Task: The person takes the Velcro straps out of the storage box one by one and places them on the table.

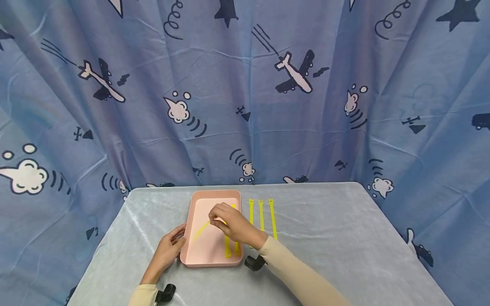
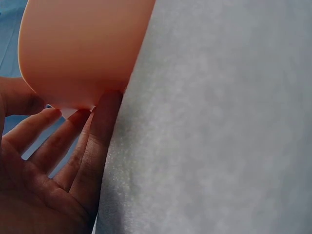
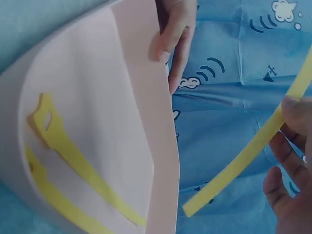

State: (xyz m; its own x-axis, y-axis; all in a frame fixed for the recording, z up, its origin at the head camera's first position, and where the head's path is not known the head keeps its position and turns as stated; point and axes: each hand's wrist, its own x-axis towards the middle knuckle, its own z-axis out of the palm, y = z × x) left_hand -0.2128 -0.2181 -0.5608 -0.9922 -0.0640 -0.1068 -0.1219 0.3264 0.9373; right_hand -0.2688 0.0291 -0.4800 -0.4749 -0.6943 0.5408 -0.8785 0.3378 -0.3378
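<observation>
My right hand [image 1: 235, 223] is above the pink tray [image 1: 203, 253] and pinches a yellow cable strap [image 3: 234, 170] between thumb and fingers. The strap's plain end slants down to the left over the tray. Two more yellow straps with slotted heads [image 3: 47, 122] lie inside the tray, along its right side. My left hand [image 1: 164, 253] grips the tray's left edge; in the left wrist view its fingers [image 2: 92, 161] press against the outer wall. The other end of the held strap is hidden by the right hand in the head view.
Three yellow straps [image 1: 261, 214] lie side by side on the grey cloth-covered table [image 1: 337, 246], right of the tray, slotted heads toward the back. The right forearm partly covers their near ends. A blue patterned curtain [image 1: 214, 148] hangs behind the table.
</observation>
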